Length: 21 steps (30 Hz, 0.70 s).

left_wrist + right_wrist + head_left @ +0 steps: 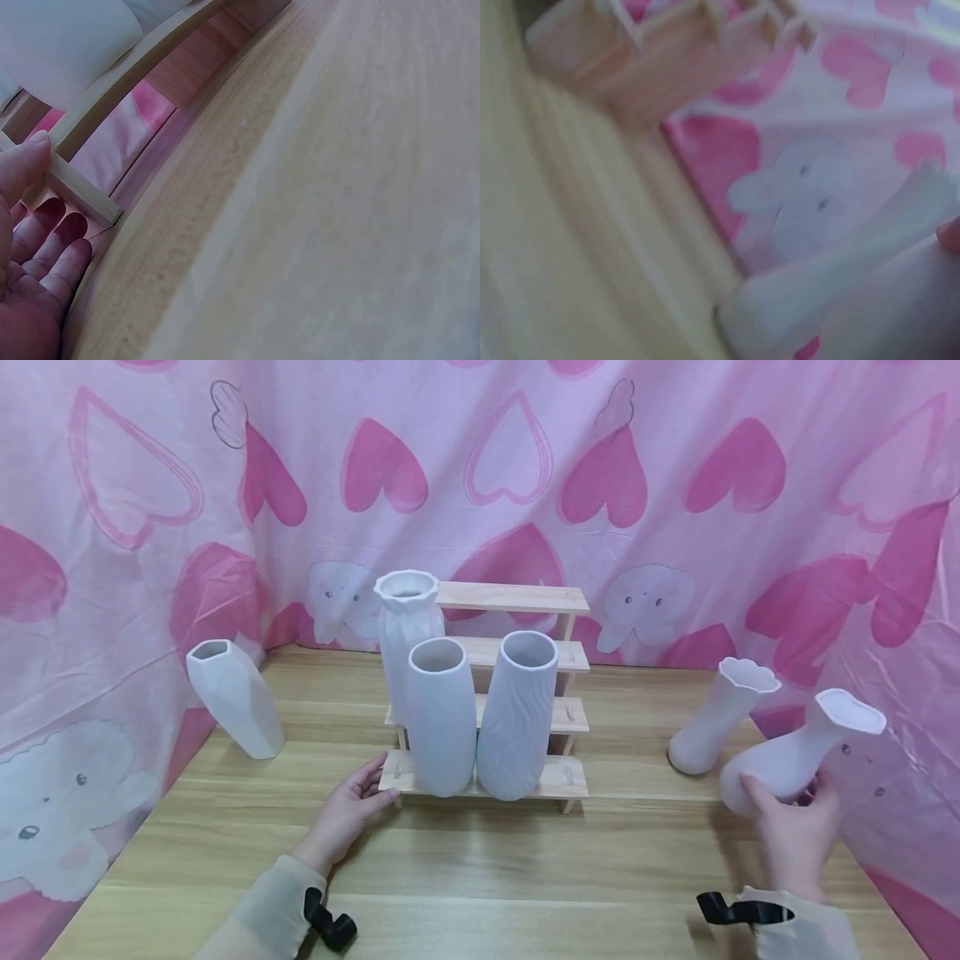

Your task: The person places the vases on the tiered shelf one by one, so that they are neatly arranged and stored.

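Note:
A four-tier wooden stand (566, 777) stands mid-table. My left hand (348, 810) holds the left end of its lowest step; in the left wrist view the thumb (34, 154) lies at the plank's end and the fingers curl beside the leg. Two tall white vases, a smooth one (441, 727) and a wavy-ribbed one (517, 727), stand side by side on the lowest step. Behind them on the left is a white vase with a ruffled neck (408, 627). At the right, my right hand (798, 835) grips the round body of a flared-neck white vase (787, 760), which is tilted rightward.
A scallop-rimmed white vase (712, 718) stands just left of the gripped vase; it also shows in the right wrist view (832, 277). At the left of the wooden table (480, 877) stands a faceted white vase (238, 702). A pink heart-print curtain (480, 468) encloses the back and sides.

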Motion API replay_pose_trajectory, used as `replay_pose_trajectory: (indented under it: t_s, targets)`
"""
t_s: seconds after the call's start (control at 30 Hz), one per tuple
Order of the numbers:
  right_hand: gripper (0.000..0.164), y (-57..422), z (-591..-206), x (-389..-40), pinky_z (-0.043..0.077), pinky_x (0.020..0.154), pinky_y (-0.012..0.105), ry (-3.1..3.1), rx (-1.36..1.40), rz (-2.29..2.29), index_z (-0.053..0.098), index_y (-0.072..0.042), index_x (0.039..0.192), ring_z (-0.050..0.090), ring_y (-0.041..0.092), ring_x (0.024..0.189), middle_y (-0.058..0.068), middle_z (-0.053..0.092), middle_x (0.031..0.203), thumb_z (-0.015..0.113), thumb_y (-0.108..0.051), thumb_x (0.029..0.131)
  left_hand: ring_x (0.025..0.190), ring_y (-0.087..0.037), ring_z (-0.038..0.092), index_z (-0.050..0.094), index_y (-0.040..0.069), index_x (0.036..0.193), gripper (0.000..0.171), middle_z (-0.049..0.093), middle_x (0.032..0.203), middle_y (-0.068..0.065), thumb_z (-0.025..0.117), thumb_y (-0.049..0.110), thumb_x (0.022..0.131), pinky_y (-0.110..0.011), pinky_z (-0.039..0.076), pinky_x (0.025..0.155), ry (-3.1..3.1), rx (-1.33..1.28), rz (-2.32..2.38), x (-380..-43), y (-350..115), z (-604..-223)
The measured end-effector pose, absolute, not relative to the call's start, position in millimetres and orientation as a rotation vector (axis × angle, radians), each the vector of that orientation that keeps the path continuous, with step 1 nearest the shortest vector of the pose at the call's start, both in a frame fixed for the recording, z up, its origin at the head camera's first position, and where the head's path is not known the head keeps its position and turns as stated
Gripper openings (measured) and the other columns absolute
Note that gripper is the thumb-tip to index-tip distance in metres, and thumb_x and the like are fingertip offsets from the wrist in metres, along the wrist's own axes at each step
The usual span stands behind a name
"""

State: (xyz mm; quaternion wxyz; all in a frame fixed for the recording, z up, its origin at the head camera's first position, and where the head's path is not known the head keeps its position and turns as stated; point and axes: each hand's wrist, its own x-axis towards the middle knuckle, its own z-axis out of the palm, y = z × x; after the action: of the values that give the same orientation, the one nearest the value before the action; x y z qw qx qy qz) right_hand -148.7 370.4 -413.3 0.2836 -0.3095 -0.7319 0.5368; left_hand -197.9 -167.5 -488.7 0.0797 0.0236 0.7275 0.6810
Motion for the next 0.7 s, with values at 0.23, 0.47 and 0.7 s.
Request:
replay_pose_trajectory:
  t_s: [0.23, 0.47, 0.7]
  targets:
    - [0.076, 343.7, -376.8, -147.2, 0.039, 0.094, 0.026, -2.059, -0.701, 1.394, 0.038, -0.023, 0.143, 0.043, 0.01, 0.11, -0.005, 0.044, 0.128, 0.08, -0.022, 0.079, 0.119, -0.025, 0.05, 0.031, 0.008, 0.15, 0.074, 0.048, 0.138, -0.02, 0.07, 0.012, 0.088, -0.018, 0.044, 0.09, 2.165, 0.073, 2.044, -197.3, -167.0, -486.7]
    - [0.078, 317.8, -355.0, -160.6, 0.035, 0.1, 0.038, -2.158, -0.477, 1.499, 0.031, -0.026, 0.146, 0.038, 0.012, 0.114, 0.0, 0.039, 0.138, 0.077, -0.021, 0.083, 0.12, -0.026, 0.049, 0.031, 0.008, 0.15, 0.074, 0.048, 0.138, -0.02, 0.07, 0.012, 0.088, -0.018, 0.044, 0.09, 2.164, 0.072, 2.045, -197.2, -167.3, -487.8]
    - [0.079, 295.1, -342.7, -184.4, 0.036, 0.101, 0.055, -2.282, -0.133, 1.591, 0.029, -0.026, 0.149, 0.038, 0.024, 0.122, 0.009, 0.036, 0.143, 0.075, -0.019, 0.085, 0.119, -0.025, 0.05, 0.032, 0.008, 0.15, 0.073, 0.048, 0.137, -0.019, 0.07, 0.012, 0.088, -0.018, 0.044, 0.09, 2.174, 0.067, 2.041, -196.3, -166.3, -486.0]
